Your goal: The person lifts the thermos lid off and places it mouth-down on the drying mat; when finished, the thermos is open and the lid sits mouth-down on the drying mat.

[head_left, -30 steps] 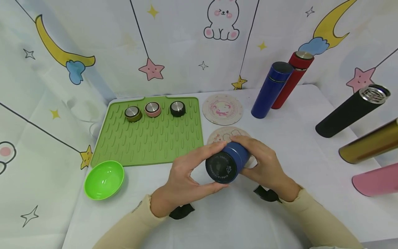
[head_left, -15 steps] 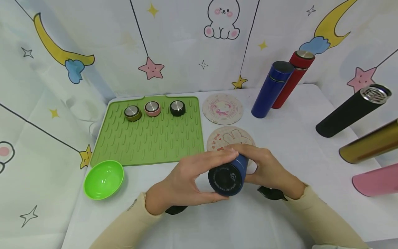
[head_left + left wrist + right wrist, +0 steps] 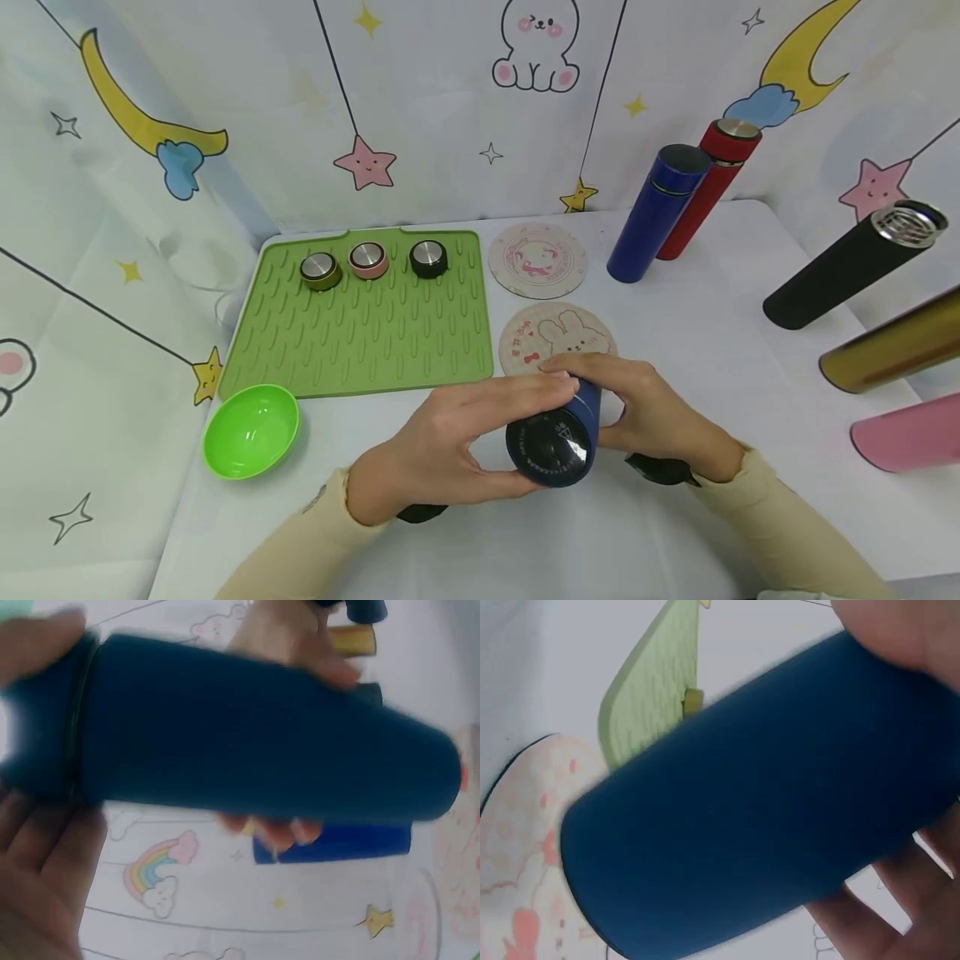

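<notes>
A blue thermos flask (image 3: 588,410) is held up between both hands, its black printed end (image 3: 550,446) tilted towards the head camera. My left hand (image 3: 450,442) grips that end, thumb below and fingers above. The left wrist view shows the flask (image 3: 262,735) lengthwise, with the seam of its short end section at the left fingers. My right hand (image 3: 648,408) holds the flask further along the body, thumb and fingers on opposite sides. In the right wrist view the flask body (image 3: 765,802) slants across, its other end over a round coaster.
A green mat (image 3: 375,342) bears olive, pink and black caps. A green bowl (image 3: 251,433) stands at the left. Two coasters lie mid-table, including a bunny coaster (image 3: 573,333). Blue (image 3: 652,221), red (image 3: 716,187), uncapped black (image 3: 843,271), gold (image 3: 885,342) and pink (image 3: 911,433) flasks stand right.
The thermos flask and both hands have come lower and slightly right, towards the body. More of the bunny coaster shows. The left fingers now lie further over the flask's end.
</notes>
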`<state>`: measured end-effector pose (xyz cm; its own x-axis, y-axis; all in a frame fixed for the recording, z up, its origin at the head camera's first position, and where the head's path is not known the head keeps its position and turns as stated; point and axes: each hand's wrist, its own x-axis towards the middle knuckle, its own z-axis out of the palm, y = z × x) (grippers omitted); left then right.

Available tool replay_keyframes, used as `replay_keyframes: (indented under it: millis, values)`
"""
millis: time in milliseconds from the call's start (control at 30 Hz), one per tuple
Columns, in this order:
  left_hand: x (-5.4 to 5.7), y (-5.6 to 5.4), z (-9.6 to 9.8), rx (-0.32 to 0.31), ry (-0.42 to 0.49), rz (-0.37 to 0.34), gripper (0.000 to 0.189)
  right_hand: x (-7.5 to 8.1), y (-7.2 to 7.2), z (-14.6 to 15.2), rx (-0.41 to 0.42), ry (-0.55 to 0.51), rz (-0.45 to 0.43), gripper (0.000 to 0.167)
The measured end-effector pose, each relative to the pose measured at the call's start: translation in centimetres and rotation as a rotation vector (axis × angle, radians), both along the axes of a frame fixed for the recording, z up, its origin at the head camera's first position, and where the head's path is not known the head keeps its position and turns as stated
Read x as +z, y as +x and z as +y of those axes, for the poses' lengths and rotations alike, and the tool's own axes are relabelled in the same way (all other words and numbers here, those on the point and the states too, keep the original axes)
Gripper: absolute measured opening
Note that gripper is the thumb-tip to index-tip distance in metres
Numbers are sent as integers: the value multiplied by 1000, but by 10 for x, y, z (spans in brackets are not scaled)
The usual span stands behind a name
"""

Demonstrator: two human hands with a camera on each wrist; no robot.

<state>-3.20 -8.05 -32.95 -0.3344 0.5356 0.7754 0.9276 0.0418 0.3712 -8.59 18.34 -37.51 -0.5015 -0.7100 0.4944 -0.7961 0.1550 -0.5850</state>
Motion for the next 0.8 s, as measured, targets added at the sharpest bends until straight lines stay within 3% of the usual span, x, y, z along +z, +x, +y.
replay_keyframes:
  millis: [200, 333, 800]
  values:
    - [-9, 2, 11, 155, 204, -81, 79, -9, 2, -9, -178, -139, 163, 67]
    - [-11, 4, 18, 213, 270, -98, 82, -13, 3, -13, -261, -190, 238, 68]
    - [-4, 8, 19, 228, 324, -94, 82, -16, 6, -13, -289, -192, 218, 70]
